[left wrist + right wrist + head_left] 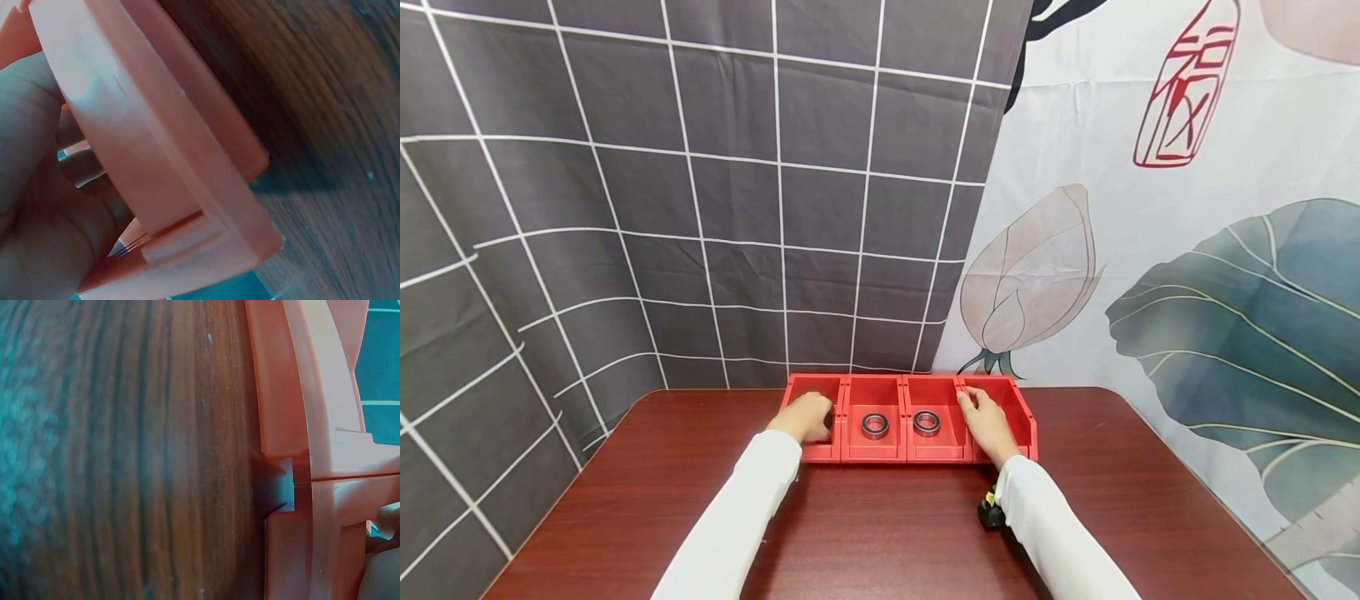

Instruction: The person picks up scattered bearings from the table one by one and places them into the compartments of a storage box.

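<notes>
A red row of joined bins (pixel 874 452) stands at the table's far edge. My left hand (pixel 805 417) is inside the leftmost bin, fingers curled at a dark bearing (pixel 829 417) that they mostly hide. In the left wrist view a bin wall (pixel 144 137) covers part of that hand's fingers (pixel 81 165). My right hand (pixel 988 423) reaches over the rightmost bin, fingertips at the divider beside the third bin. One bearing (pixel 875 426) lies flat in the second bin, another bearing (pixel 927 423) in the third. The right wrist view catches only a sliver of the right hand (pixel 381 575).
The brown wooden table (pixel 880 533) stretches in front of the bins. Behind it hang a grey grid cloth (pixel 730 200) and a white cloth with printed leaves (pixel 1247 317). A small black device (pixel 990 512) sits under the right wrist.
</notes>
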The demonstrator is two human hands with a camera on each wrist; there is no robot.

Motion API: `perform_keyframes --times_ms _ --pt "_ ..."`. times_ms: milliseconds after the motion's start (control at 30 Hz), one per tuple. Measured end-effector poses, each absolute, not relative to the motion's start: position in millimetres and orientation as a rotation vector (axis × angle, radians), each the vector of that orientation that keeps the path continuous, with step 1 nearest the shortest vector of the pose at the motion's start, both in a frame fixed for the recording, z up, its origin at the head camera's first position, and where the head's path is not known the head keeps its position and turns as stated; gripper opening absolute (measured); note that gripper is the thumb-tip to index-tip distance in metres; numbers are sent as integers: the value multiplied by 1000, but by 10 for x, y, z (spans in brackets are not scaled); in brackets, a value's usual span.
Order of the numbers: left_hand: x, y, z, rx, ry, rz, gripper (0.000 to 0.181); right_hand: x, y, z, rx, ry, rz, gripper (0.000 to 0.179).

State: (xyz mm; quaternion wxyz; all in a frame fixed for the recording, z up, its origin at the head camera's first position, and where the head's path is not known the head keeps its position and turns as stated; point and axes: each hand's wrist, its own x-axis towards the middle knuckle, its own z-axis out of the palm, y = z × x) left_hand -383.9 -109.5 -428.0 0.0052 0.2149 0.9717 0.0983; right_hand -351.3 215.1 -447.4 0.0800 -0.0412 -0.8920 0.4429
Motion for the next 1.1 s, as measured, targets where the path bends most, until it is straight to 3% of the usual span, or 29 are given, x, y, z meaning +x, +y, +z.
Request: perform_keyframes --times_ms 533,1100 --pt "-3724 -1069 -4230 616 3101 283 23 -3492 2157 -4495 -147 -2675 1346 60" --pt "-3556 -1128 -4153 599 3213 412 48 -3493 2157 -4483 -126 -2666 1357 59"
